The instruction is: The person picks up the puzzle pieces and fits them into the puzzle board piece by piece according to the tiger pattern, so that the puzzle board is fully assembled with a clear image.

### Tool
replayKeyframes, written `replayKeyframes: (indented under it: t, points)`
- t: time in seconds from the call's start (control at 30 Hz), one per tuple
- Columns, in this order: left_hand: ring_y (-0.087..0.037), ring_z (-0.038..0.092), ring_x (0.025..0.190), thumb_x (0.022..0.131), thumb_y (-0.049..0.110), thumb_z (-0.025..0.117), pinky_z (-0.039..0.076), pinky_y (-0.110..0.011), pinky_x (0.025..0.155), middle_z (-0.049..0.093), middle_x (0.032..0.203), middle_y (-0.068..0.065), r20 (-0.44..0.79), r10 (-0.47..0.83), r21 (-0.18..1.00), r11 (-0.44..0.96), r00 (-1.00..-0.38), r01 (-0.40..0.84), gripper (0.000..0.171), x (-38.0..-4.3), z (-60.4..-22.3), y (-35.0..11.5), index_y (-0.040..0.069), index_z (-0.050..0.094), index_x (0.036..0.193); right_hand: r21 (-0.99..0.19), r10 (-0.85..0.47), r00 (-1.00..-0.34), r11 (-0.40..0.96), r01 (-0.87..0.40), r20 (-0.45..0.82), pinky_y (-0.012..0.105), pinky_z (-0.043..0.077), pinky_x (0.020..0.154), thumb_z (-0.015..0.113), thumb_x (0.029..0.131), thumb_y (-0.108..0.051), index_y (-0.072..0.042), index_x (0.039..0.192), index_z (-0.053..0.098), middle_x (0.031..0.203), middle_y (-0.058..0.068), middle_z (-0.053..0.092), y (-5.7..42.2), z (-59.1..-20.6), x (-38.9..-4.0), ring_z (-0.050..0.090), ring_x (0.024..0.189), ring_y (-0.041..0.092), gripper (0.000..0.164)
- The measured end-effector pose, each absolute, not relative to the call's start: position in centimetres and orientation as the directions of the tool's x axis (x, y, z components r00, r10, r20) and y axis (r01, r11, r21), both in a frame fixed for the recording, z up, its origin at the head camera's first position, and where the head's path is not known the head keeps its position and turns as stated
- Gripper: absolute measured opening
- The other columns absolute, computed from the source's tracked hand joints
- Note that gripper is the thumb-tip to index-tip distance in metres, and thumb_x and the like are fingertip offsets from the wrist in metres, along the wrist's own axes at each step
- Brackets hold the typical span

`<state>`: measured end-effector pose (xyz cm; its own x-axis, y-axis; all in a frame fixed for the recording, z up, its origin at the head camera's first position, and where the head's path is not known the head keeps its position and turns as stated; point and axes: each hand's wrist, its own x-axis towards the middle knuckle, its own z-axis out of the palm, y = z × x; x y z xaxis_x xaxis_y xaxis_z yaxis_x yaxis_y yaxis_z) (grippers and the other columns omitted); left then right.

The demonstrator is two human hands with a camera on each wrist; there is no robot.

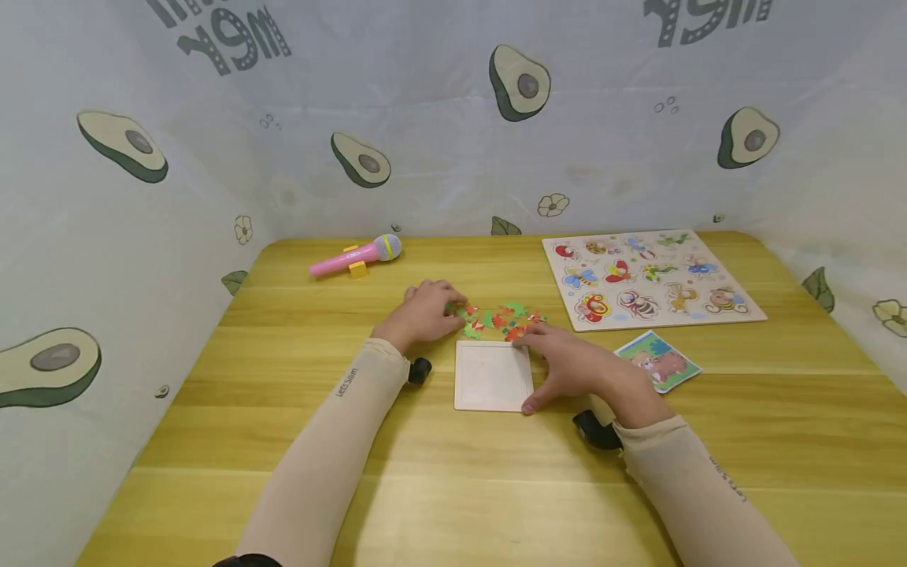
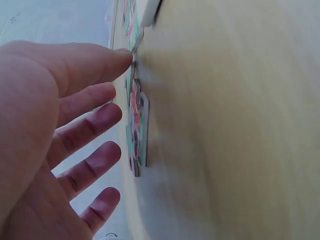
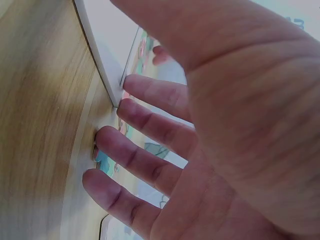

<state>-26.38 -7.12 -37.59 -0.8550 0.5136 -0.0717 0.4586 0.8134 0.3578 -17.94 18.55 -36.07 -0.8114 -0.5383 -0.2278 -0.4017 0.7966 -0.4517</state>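
A pale square puzzle tray (image 1: 494,376) lies flat on the table with a raised rim. Just beyond it spreads a loose cluster of colourful jigsaw pieces (image 1: 489,320), green, orange and red; some overlap, as the left wrist view shows in the pieces (image 2: 136,125) seen edge-on. My left hand (image 1: 428,311) is at the cluster's left end, its fingers spread and gently bent, thumb tip right at a piece. My right hand (image 1: 570,362) spans the tray's right side, thumb by the near corner, index finger by the far corner. In the right wrist view its fingers (image 3: 145,150) are nearly straight.
A picture card (image 1: 659,361) with bears lies just right of my right hand. Behind it is a large insect puzzle board (image 1: 648,279). A pink toy microphone (image 1: 357,256) with yellow parts lies at the back left. An avocado-print sheet (image 1: 439,102) hangs around the table.
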Motion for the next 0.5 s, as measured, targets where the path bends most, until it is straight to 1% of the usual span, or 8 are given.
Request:
replayKeyframes:
  t: [0.13, 0.37, 0.5]
  points:
    - [-0.026, 0.043, 0.126, 0.1, 0.033, 0.063, 0.029, -0.047, 0.099, 0.053, 0.14, -0.002, -0.093, 0.526, 0.333, 0.817, -0.845, 0.471, 0.043, -26.55, -37.8, -6.81, 0.019, 0.062, 0.14, -0.455, -0.537, -0.813, 0.795, -0.4, -0.224, 0.057, 0.034, 0.108, 0.093, 0.066, -0.051, -0.002, 0.142, 0.054, 0.146, 0.023, 0.043, 18.62, -36.19, -17.91, 0.04, 0.134, 0.043, 0.098]
    - [-0.024, 0.043, 0.123, 0.103, 0.032, 0.06, 0.028, -0.045, 0.097, 0.054, 0.138, 0.0, -0.113, 0.522, 0.299, 0.829, -0.845, 0.472, 0.04, -26.49, -37.94, -6.49, 0.021, 0.062, 0.141, -0.452, -0.539, -0.813, 0.795, -0.405, -0.22, 0.058, 0.034, 0.107, 0.093, 0.066, -0.049, -0.002, 0.141, 0.054, 0.146, 0.024, 0.043, 18.6, -36.11, -17.79, 0.04, 0.134, 0.044, 0.098]
    - [-0.026, 0.043, 0.125, 0.104, 0.026, 0.058, 0.028, -0.046, 0.098, 0.053, 0.139, -0.001, -0.121, 0.522, 0.293, 0.831, -0.844, 0.472, 0.038, -26.37, -37.78, -6.5, 0.021, 0.061, 0.141, -0.453, -0.539, -0.812, 0.795, -0.404, -0.222, 0.058, 0.034, 0.108, 0.093, 0.066, -0.048, -0.001, 0.142, 0.053, 0.147, 0.025, 0.042, 18.51, -36.0, -17.69, 0.039, 0.135, 0.044, 0.098]
